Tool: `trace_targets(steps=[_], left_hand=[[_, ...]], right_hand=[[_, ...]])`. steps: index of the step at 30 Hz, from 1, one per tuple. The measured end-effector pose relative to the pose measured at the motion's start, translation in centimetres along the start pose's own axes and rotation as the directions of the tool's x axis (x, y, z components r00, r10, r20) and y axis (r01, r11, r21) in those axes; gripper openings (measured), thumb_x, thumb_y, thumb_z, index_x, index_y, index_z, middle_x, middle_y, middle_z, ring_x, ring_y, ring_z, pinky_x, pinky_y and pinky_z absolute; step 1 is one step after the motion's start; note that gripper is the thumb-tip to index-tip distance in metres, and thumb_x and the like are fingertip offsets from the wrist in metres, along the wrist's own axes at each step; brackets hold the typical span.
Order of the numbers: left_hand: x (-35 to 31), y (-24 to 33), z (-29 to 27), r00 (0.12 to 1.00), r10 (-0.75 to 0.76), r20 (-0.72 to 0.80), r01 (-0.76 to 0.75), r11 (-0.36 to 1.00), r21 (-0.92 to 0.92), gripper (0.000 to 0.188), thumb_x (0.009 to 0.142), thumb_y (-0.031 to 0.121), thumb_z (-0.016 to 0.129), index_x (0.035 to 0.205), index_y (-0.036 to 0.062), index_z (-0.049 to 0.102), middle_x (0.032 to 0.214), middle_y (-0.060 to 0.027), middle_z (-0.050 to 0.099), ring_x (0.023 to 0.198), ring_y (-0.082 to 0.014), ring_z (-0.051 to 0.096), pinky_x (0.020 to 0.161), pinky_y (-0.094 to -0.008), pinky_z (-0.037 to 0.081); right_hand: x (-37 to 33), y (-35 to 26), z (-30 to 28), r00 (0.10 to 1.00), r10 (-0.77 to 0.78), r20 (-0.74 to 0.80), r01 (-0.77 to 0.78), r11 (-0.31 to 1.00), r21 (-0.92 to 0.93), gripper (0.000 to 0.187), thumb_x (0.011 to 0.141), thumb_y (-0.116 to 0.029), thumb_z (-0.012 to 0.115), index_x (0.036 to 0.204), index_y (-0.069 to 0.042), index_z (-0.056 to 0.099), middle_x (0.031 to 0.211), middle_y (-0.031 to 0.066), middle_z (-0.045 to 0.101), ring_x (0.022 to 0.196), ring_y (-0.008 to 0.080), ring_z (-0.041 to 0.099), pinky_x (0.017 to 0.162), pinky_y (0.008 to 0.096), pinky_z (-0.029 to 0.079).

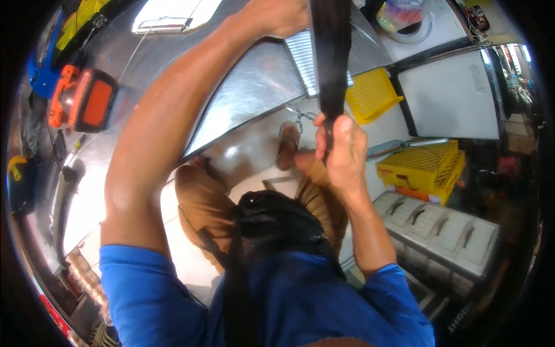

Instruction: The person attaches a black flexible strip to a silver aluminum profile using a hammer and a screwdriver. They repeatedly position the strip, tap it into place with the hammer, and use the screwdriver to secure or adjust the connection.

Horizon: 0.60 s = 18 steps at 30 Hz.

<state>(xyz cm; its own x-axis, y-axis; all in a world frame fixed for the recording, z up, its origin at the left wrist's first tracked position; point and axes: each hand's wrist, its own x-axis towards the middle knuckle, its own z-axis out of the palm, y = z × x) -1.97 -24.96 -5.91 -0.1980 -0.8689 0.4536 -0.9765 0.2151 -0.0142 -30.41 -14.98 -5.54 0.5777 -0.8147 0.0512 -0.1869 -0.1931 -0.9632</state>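
Observation:
My right hand [346, 153] is closed around the narrow lower end of a long, flat, dark blade-like tool [330, 58]. This tool stands nearly upright in view, runs past the top edge, and has a bright strip along its left side; its exact kind does not show. Over the metal tabletop [248, 75], my left hand [283, 17] reaches up to the tool's left side, its fingers hidden behind the tool or cut off by the frame. A ridged silver metal strip [302, 58] lies at the tabletop's edge, beside the tool.
An orange and black power-tool body [87, 99] and a clipboard with paper [173, 16] lie on the tabletop's left part. Right of me are a yellow basket [373, 95], a yellow crate [422, 165] and a grey cabinet with several handles [436, 228]. My feet are below the table edge.

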Motion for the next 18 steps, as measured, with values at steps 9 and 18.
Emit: trace_targets(steps=[9,18], left_hand=[[-0.2,0.0,0.2,0.999,0.004,-0.049,-0.005,1.0,-0.009,0.048,0.096,0.049,0.049,0.144,0.0412,0.055,0.151,-0.0027,0.056,0.137,-0.0302,0.054,0.113,-0.0737,0.027],[0.0,0.9,-1.4,0.99,-0.138,-0.042,0.13,0.98,-0.151,0.045,0.089,0.038,0.059,0.129,0.0161,0.064,0.132,-0.0156,0.065,0.129,-0.0349,0.058,0.113,-0.0667,0.032]], right_hand=[[-0.9,-0.1,0.1,0.999,0.018,-0.041,-0.021,0.998,-0.065,0.061,0.109,-0.053,0.04,0.094,0.0,0.065,0.06,0.0003,0.053,0.05,0.0076,0.05,0.046,0.0255,0.04],[0.1,-0.6,0.5,0.997,-0.017,-0.071,0.004,0.985,-0.173,0.037,0.106,-0.038,0.057,0.112,-0.001,0.058,0.062,0.0046,0.061,0.054,0.0146,0.06,0.051,0.0309,0.048]])
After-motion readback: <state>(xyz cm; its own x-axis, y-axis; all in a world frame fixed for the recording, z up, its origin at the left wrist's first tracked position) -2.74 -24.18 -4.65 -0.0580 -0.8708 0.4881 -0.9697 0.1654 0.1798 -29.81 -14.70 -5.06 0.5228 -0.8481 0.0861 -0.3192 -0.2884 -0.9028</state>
